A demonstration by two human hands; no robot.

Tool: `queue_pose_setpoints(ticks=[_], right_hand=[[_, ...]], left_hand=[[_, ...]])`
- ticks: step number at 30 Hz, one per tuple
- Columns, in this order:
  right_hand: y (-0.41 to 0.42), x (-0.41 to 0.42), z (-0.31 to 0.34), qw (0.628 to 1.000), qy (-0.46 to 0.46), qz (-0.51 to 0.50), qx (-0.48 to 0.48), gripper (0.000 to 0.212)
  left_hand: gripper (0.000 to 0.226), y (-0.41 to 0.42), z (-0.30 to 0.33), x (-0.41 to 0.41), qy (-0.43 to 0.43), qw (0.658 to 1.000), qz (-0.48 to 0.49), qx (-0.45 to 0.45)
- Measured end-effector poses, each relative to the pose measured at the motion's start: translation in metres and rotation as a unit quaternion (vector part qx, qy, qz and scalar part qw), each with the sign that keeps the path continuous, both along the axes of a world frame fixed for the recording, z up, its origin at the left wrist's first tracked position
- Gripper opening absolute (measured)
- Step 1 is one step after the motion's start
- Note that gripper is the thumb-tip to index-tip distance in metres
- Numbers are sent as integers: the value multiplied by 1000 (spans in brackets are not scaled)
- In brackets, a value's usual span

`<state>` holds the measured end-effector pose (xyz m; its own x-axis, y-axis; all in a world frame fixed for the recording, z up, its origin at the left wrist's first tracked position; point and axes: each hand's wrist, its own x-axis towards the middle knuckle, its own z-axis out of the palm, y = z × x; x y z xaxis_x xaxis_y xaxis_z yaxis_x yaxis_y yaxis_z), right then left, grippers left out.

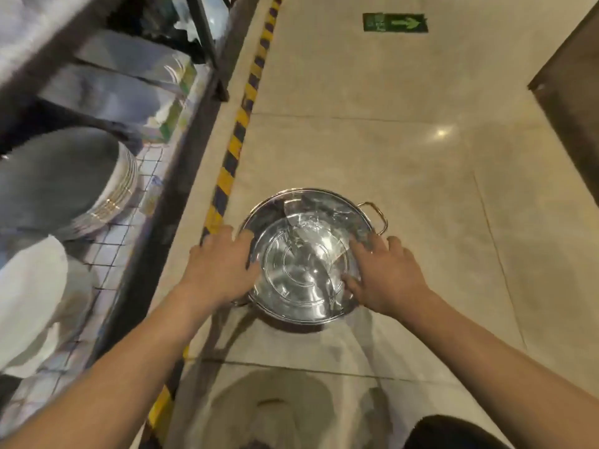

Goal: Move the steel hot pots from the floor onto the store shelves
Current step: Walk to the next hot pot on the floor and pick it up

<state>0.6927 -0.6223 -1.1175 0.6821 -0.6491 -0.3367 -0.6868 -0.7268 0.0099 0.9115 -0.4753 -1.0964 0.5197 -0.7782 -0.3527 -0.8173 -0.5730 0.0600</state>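
A shiny steel hot pot (304,254) with a curved divider inside and brass-coloured side handles is below me over the tiled floor. My left hand (220,267) lies against its left rim, fingers curled over the edge. My right hand (385,277) is on the right rim with fingers reaching inside. Whether the pot rests on the floor or is lifted slightly, I cannot tell. The store shelves (168,163) run along the left, with a wire grid deck.
On the shelf sit a stack of steel round trays (74,186), grey flat items above, and a white bundle (32,303). Yellow-black hazard tape (236,137) marks the floor along the shelf. A green exit arrow sticker (395,22) lies farther ahead. A dark wall edge (570,92) stands right.
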Motion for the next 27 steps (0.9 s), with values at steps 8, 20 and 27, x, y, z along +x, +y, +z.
queue_pose_setpoints(ticks=[8, 20, 27], right_hand=[[10, -8, -81, 999, -7, -27, 27, 77], [64, -28, -75, 993, 78, -51, 69, 94], [105, -27, -62, 985, 115, -23, 123, 99]], left_hand=[[62, 26, -107, -14, 19, 999, 35, -31], [82, 40, -117, -10, 74, 996, 48, -14], [72, 36, -120, 0, 81, 995, 60, -19]])
